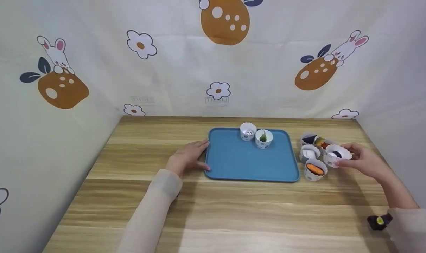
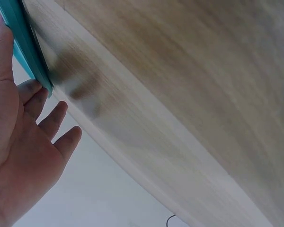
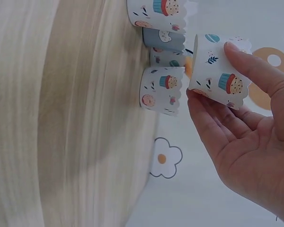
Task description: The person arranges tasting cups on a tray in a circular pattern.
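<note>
Nearest me, my right hand (image 1: 366, 161) pinches a paper cup (image 1: 336, 154) just off the worktop (image 1: 234, 211), beside 3 others right of the blue tray (image 1: 248, 161). My left hand (image 1: 188, 158) lies flat, fingers straight, against the tray's left rim.

Contents of the rear paper cup (image 1: 248, 132) on the tray — too small to tell

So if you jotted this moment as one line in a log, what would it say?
left hand: rests on blue tray edge | right hand: pinches paper cup | tray: two cups
</note>
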A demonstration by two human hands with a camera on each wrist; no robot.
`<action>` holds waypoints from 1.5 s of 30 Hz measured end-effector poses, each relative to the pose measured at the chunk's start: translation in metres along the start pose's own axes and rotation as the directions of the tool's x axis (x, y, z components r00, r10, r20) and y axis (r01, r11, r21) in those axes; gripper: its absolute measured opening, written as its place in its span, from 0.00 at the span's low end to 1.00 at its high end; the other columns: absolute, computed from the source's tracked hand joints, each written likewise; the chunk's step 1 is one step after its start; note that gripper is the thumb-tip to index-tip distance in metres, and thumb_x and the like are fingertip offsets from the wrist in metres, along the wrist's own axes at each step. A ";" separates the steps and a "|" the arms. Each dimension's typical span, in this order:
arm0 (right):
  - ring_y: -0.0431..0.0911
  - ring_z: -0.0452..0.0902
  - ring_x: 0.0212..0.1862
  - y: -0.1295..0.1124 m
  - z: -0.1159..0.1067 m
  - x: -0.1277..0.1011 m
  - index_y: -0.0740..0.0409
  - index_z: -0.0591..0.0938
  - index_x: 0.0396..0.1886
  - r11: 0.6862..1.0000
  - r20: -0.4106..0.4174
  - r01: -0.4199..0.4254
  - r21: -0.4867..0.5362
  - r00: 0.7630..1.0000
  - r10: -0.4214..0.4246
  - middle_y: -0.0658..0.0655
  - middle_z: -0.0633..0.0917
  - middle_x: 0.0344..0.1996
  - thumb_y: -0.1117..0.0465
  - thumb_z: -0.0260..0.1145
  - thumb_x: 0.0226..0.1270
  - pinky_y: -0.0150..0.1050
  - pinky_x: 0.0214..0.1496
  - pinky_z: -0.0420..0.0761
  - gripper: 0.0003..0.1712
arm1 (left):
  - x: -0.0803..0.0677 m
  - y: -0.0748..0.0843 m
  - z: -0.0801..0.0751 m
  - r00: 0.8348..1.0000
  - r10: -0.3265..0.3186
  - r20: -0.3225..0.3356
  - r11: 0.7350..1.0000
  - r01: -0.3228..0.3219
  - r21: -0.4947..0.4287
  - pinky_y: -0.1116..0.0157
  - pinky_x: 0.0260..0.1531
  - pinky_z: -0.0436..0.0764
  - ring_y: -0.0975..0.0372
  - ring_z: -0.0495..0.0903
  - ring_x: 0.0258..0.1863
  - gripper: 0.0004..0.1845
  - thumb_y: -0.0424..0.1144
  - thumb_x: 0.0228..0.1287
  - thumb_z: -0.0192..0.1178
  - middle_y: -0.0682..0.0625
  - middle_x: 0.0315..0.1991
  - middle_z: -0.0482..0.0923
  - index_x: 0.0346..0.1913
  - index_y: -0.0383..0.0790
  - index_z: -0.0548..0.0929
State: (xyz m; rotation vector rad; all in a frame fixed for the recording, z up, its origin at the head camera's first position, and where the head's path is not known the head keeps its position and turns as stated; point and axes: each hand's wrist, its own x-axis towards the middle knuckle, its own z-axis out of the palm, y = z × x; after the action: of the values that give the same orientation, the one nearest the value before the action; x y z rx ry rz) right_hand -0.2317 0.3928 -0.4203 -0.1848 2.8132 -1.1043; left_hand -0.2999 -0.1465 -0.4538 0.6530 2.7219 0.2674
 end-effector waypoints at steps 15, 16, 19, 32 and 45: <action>0.22 0.74 0.40 -0.018 -0.003 0.002 0.78 0.68 0.62 1.000 -0.010 0.018 0.014 1.000 -0.018 0.68 0.80 0.51 0.59 0.71 0.65 0.24 0.38 0.79 0.36 | 0.001 0.001 -0.001 1.000 0.025 -0.015 0.995 -0.023 0.093 0.49 0.80 0.50 0.50 0.48 0.81 0.55 0.64 0.57 0.66 0.47 0.81 0.48 0.79 0.41 0.53; 0.22 0.74 0.40 -0.019 -0.002 0.002 0.78 0.69 0.62 1.000 -0.012 0.023 0.019 1.000 -0.023 0.65 0.81 0.50 0.60 0.71 0.64 0.24 0.38 0.80 0.35 | 0.001 0.001 -0.001 0.999 0.029 -0.017 0.995 -0.027 0.097 0.49 0.80 0.50 0.49 0.48 0.81 0.55 0.64 0.57 0.66 0.47 0.81 0.48 0.79 0.40 0.53; 0.23 0.76 0.39 -0.022 -0.002 0.004 0.78 0.69 0.62 0.998 -0.007 0.039 0.045 0.999 -0.039 0.54 0.81 0.44 0.61 0.71 0.64 0.25 0.37 0.81 0.34 | 0.001 0.001 -0.001 0.999 0.032 -0.021 0.994 -0.030 0.102 0.49 0.80 0.50 0.49 0.48 0.81 0.55 0.64 0.57 0.66 0.46 0.81 0.48 0.79 0.39 0.53; 0.24 0.75 0.41 -0.040 0.009 0.013 0.74 0.69 0.64 0.999 0.018 0.024 0.029 1.000 -0.024 0.69 0.78 0.54 0.58 0.71 0.65 0.25 0.39 0.81 0.35 | -0.001 0.001 0.001 0.999 0.027 -0.018 0.993 -0.025 0.119 0.51 0.81 0.48 0.50 0.49 0.81 0.55 0.65 0.57 0.65 0.46 0.81 0.48 0.79 0.40 0.53; 0.29 0.78 0.40 -0.065 0.021 0.021 0.76 0.69 0.61 0.987 0.049 0.077 0.138 0.995 -0.085 0.64 0.79 0.49 0.62 0.72 0.63 0.26 0.40 0.83 0.33 | -0.003 0.003 0.000 1.000 0.027 -0.014 0.996 -0.026 0.080 0.51 0.81 0.48 0.52 0.48 0.81 0.55 0.64 0.57 0.66 0.46 0.81 0.48 0.79 0.39 0.53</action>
State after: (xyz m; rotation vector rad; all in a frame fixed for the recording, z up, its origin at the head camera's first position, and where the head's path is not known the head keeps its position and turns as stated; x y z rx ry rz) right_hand -0.2447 0.3283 -0.3924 -0.3145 2.6925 -1.2821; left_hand -0.2963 -0.1448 -0.4521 0.7119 2.7518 0.1711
